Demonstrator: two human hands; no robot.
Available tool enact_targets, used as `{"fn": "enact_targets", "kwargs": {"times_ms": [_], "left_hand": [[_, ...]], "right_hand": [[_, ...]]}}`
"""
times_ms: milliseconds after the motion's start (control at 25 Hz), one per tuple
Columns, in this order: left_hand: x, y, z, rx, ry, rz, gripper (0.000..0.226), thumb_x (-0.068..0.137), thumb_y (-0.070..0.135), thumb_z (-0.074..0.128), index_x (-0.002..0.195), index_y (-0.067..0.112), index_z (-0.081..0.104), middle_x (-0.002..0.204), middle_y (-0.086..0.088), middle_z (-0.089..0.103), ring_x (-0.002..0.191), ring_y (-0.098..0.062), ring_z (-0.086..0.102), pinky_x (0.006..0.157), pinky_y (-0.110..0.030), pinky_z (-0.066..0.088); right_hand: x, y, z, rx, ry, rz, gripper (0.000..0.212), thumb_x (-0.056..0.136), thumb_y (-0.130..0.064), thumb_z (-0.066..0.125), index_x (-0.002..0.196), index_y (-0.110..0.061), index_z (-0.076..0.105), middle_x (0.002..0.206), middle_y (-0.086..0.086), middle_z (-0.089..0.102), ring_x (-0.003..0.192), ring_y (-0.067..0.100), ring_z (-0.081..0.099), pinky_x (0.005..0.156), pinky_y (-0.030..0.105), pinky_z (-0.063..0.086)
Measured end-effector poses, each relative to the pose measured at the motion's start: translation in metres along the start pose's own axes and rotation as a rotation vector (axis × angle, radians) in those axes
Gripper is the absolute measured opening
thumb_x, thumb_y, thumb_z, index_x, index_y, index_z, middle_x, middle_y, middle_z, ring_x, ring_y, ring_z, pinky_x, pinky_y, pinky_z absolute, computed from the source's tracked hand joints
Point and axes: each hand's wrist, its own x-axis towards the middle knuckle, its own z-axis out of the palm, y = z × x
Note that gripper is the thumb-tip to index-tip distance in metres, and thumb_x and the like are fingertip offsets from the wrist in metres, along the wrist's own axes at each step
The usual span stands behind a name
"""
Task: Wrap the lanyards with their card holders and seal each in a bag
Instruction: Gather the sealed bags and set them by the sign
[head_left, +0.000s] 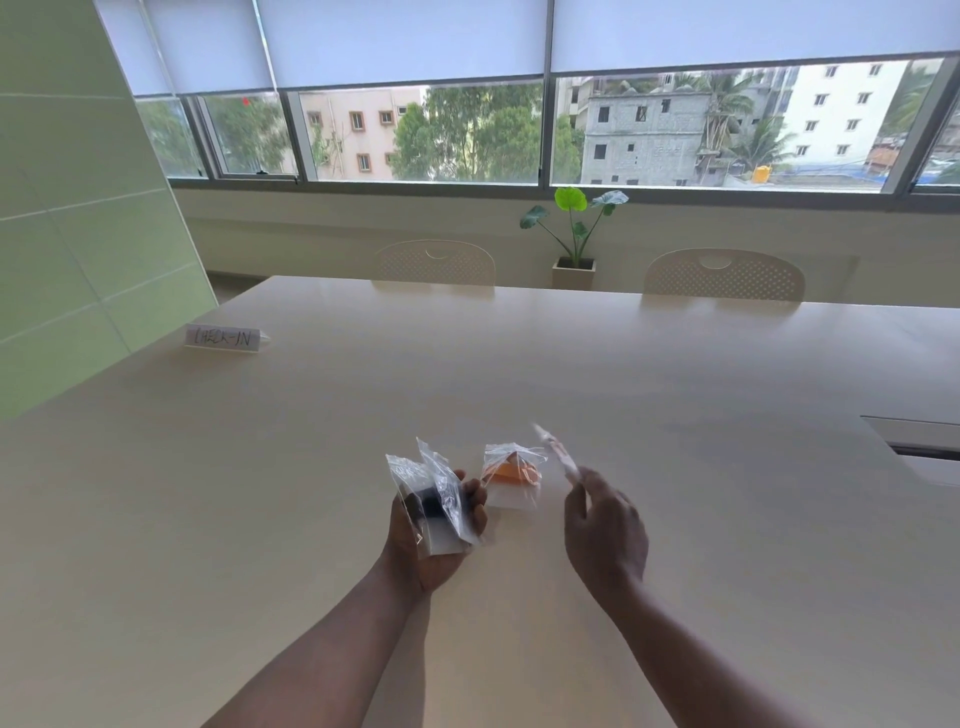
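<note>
Presently, a clear bag (434, 499) containing a dark lanyard bundle is gripped in the left hand (441, 540), held palm-up above the table (675, 519). A second bag (511, 475), holding an orange lanyard, is seen lying on the table just beside it. A blurred, pale flat item (558, 454) is pinched in the right hand (605, 530); its contents cannot be determined. A "CHECK-IN" sign (224, 339) is noted far left.

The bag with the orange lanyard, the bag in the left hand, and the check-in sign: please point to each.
bag with the orange lanyard (511, 475), head view, on the orange part inside.
bag in the left hand (434, 501), head view, on its dark contents.
check-in sign (223, 338), head view, on the lettering.
</note>
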Motion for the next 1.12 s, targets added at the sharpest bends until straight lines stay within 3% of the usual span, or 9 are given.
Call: {"fn": "enact_targets", "kwargs": {"times_ms": [200, 320, 520, 720, 840, 920, 1000, 1080, 1120], "left_hand": [[0.005, 0.001, 0.001, -0.020, 0.035, -0.019, 0.031, 0.082, 0.025, 0.056, 0.100, 0.001, 0.064, 0.105, -0.026, 0.068, 0.095, -0.040, 0.070, 0.085, -0.046, 0.059], [0.006, 0.000, 0.001, -0.002, -0.013, -0.007, 0.032, 0.083, 0.027, 0.061, 0.105, 0.003, 0.063, 0.112, -0.026, 0.066, 0.099, -0.040, 0.067, 0.091, -0.046, 0.057], [0.003, 0.000, 0.000, 0.088, -0.149, 0.020, 0.069, 0.052, 0.030, 0.096, 0.105, 0.002, 0.064, 0.101, -0.020, 0.065, 0.095, -0.032, 0.066, 0.095, -0.042, 0.052], [0.012, -0.001, -0.018, 0.035, -0.043, 0.058, 0.089, 0.020, 0.036, 0.102, 0.096, 0.002, 0.071, 0.087, -0.018, 0.074, 0.078, -0.032, 0.073, 0.073, -0.043, 0.061], [0.007, -0.001, -0.011, -0.010, -0.189, 0.021, 0.054, 0.054, 0.024, 0.094, 0.098, 0.004, 0.069, 0.090, -0.017, 0.071, 0.084, -0.032, 0.070, 0.081, -0.041, 0.055], [0.010, 0.000, -0.016, 0.022, -0.162, 0.036, 0.050, 0.066, 0.032, 0.087, 0.105, 0.005, 0.071, 0.097, -0.016, 0.073, 0.091, -0.031, 0.071, 0.087, -0.043, 0.055], [0.014, 0.001, -0.024, -0.014, -0.099, -0.010, 0.044, 0.091, 0.044, 0.056, 0.106, 0.006, 0.073, 0.100, -0.016, 0.074, 0.097, -0.031, 0.072, 0.092, -0.045, 0.053], [0.019, 0.002, -0.033, -0.066, -0.038, -0.074, 0.059, 0.100, 0.047, 0.031, 0.106, 0.007, 0.073, 0.102, -0.017, 0.074, 0.099, -0.033, 0.072, 0.094, -0.047, 0.053], [0.018, 0.002, -0.033, -0.070, -0.027, -0.077, 0.052, 0.099, 0.045, 0.037, 0.108, 0.006, 0.071, 0.103, -0.018, 0.073, 0.099, -0.035, 0.072, 0.093, -0.049, 0.054]], "right_hand": [[-0.011, -0.020, -0.005, 0.282, 0.156, -0.092, 0.022, 0.100, -0.022, 0.054, 0.111, -0.014, 0.071, 0.095, 0.006, 0.076, 0.087, 0.027, 0.069, 0.072, 0.034, 0.052], [-0.036, -0.043, 0.009, 0.446, 0.041, -0.198, 0.026, 0.101, -0.031, 0.050, 0.106, -0.016, 0.071, 0.092, -0.004, 0.072, 0.079, 0.010, 0.062, 0.069, 0.025, 0.046], [-0.061, -0.056, 0.031, 0.434, -0.172, -0.371, 0.026, 0.101, -0.023, 0.056, 0.123, -0.022, 0.070, 0.123, -0.012, 0.070, 0.113, 0.003, 0.063, 0.091, 0.023, 0.051], [-0.054, -0.046, 0.030, 0.277, -0.312, -0.381, 0.042, 0.083, -0.028, 0.054, 0.121, -0.031, 0.070, 0.131, -0.016, 0.066, 0.128, 0.008, 0.052, 0.101, 0.036, 0.040], [-0.040, -0.041, 0.029, 0.347, -0.257, -0.285, 0.034, 0.085, -0.032, 0.052, 0.110, -0.026, 0.073, 0.125, -0.012, 0.068, 0.119, 0.015, 0.055, 0.098, 0.031, 0.041], [-0.026, -0.036, 0.028, 0.241, -0.241, -0.083, 0.038, 0.086, -0.030, 0.060, 0.122, -0.023, 0.065, 0.131, -0.005, 0.060, 0.121, 0.021, 0.052, 0.098, 0.028, 0.040], [-0.010, -0.030, 0.027, 0.088, -0.327, 0.100, 0.055, 0.086, -0.037, 0.063, 0.138, -0.024, 0.050, 0.138, -0.001, 0.052, 0.126, 0.024, 0.051, 0.100, 0.032, 0.042], [0.002, -0.027, 0.026, -0.021, -0.418, 0.120, 0.066, 0.085, -0.049, 0.060, 0.143, -0.026, 0.039, 0.132, 0.002, 0.059, 0.120, 0.027, 0.058, 0.091, 0.036, 0.047], [0.007, -0.028, 0.027, -0.060, -0.439, 0.112, 0.067, 0.084, -0.056, 0.058, 0.141, -0.026, 0.038, 0.125, 0.004, 0.065, 0.115, 0.029, 0.061, 0.083, 0.037, 0.048]]}}
